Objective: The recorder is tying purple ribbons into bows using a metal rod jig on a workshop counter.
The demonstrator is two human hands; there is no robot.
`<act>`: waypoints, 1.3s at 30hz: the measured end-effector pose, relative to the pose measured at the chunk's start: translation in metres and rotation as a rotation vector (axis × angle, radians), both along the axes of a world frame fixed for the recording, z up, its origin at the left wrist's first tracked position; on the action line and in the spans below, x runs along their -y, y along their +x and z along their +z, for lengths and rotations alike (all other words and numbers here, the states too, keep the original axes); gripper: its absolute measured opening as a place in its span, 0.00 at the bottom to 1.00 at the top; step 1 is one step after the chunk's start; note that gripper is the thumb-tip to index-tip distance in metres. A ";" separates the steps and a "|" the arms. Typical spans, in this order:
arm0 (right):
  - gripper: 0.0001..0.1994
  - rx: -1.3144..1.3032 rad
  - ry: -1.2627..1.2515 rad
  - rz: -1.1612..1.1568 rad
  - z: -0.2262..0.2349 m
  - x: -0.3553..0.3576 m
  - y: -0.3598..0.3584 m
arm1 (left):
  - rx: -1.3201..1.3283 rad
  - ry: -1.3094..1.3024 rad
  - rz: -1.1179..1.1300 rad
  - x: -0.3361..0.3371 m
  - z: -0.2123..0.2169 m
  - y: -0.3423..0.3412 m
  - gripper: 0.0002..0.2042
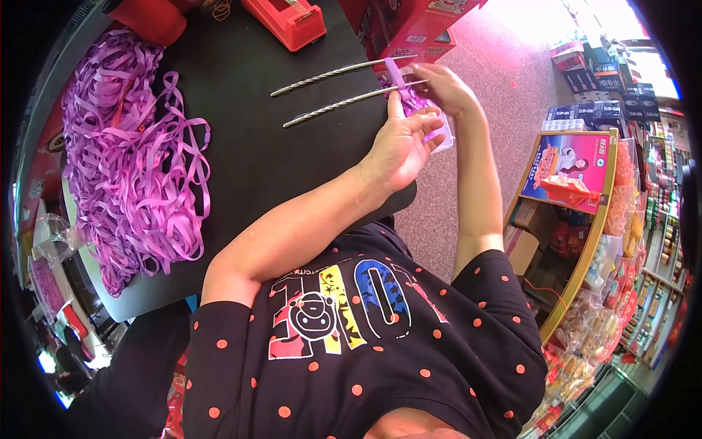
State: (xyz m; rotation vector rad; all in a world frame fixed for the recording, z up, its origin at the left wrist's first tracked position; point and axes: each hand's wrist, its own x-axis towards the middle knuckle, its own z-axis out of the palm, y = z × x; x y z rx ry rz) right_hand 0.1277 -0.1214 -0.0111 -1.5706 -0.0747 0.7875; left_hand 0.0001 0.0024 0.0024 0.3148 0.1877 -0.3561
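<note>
Two long twisted metal rods reach side by side over the right part of the black table. A purple ribbon is looped across both near their right ends. My left hand holds the ribbon below the lower rod, its thumb raised against it and the other fingers loosely curled. At the rod ends, my right hand is closed on the ribbon, with its fingertips partly hidden. Under my hands, a clear plastic box with purple ribbon in it is partly covered.
A large heap of purple ribbon covers the left of the black table. A red tape dispenser stands at the far edge, near red boxes. On the right are a display cabinet, bagged goods and stocked shelves beyond the speckled floor.
</note>
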 end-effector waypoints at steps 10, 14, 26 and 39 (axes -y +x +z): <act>0.13 -0.267 0.853 -0.012 -0.062 -0.030 -0.019 | -0.047 -0.070 -0.021 -0.003 0.006 -0.003 0.39; 0.18 -0.358 0.927 0.055 -0.073 -0.030 -0.011 | -0.042 -0.070 -0.024 -0.003 0.006 -0.003 0.39; 0.19 -0.248 0.879 0.176 -0.092 -0.031 0.005 | -0.090 -0.029 -0.035 -0.004 0.011 -0.002 0.40; 0.09 -0.372 0.511 0.210 -0.052 -0.005 0.033 | -0.062 0.038 -0.033 -0.003 0.015 -0.003 0.35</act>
